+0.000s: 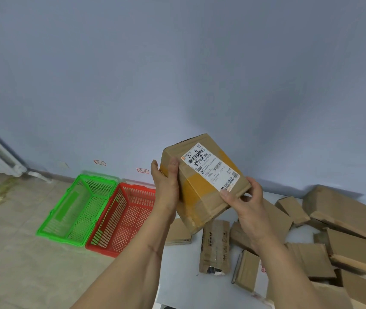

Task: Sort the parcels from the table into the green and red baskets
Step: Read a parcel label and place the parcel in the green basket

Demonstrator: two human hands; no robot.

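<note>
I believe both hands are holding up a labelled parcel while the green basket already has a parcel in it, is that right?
Not quite. In the head view the green basket is empty, as is the red basket. The left hand and right hand do hold up the labelled parcel.

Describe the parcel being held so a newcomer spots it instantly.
Start at the white table strewn with brown cardboard parcels on the right. Above its left edge, the left hand and right hand hold up one tilted brown cardboard box. It alone is lifted, showing a white shipping label and yellow tape.
</note>
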